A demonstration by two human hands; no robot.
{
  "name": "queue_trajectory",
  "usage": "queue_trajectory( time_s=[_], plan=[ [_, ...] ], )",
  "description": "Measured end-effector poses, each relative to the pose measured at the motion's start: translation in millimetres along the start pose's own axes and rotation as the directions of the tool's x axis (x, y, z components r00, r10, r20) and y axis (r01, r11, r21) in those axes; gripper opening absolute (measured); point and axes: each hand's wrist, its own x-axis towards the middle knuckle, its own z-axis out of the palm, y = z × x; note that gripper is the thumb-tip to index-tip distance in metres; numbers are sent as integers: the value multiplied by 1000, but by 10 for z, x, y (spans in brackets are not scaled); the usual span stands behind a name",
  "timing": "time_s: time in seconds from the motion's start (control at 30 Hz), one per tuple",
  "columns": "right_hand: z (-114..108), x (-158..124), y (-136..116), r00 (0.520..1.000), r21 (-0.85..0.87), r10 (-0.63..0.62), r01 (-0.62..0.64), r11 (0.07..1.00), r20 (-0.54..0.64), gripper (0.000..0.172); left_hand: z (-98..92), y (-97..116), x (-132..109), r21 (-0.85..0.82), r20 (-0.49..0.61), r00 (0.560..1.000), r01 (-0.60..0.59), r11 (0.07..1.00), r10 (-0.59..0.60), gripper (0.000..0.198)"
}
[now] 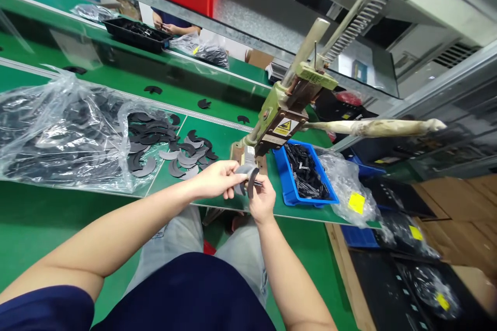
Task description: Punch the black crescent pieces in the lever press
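Observation:
In front of the base of a green hand press (272, 114), my two hands meet. My left hand (219, 180) pinches a grey curved plate (244, 169) between thumb and fingers. Close beside it, my right hand (264, 197) is closed around a dark curved piece (252, 181), held on edge; the fingers hide part of it. Whether the two pieces touch I cannot tell. Left of the press lies a loose pile of black and grey crescent-shaped pieces (190, 154), spilling from a clear plastic bag (66, 134).
A blue bin (285, 186) of small black parts stands right of the press, beside a clear bag with a yellow label (356, 203). The press lever (373, 128) sticks out to the right. Several dark pieces lie on the green strip behind. Across it, a co-worker's hands (166, 27) show.

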Motion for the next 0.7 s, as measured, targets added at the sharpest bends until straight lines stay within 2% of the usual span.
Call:
queue_trajectory(
  time_s=[0.07,0.13,0.2,0.23,0.3,0.37,0.43,0.53,0.6,0.7],
  plan=[
    [-162,45,-15,991,-42,-80,85,995,106,20,-60,0,-22,82,4,1000,0,997,0,47],
    [-291,84,-29,966,-79,-148,168,983,210,22,-104,12,-69,203,-77,995,-50,978,67,41],
    [-352,109,-37,944,-118,-184,223,968,274,23,-116,42,-125,411,-198,951,-139,901,237,35],
    [-359,117,-38,938,-140,-192,240,961,290,23,-108,62,-149,530,-213,918,-179,829,335,32],
    [-347,125,-37,931,-182,-203,266,947,305,19,-69,95,-172,705,-136,883,-233,670,450,31],
    [-328,124,-38,924,-211,-214,288,934,315,16,-21,98,-155,768,-52,895,-248,591,444,36],
    [-324,112,-45,914,-223,-231,315,923,334,14,9,59,-107,751,-41,922,-226,621,385,42],
    [-359,80,-69,898,-219,-258,349,911,357,13,4,-48,-31,607,-39,966,-179,775,254,47],
    [-407,67,-89,897,-216,-267,356,909,352,16,-11,-115,-4,506,-61,974,-160,848,220,46],
    [-513,88,-123,900,-207,-274,356,911,340,22,0,-178,-4,319,-119,966,-182,930,230,37]
  ],
)
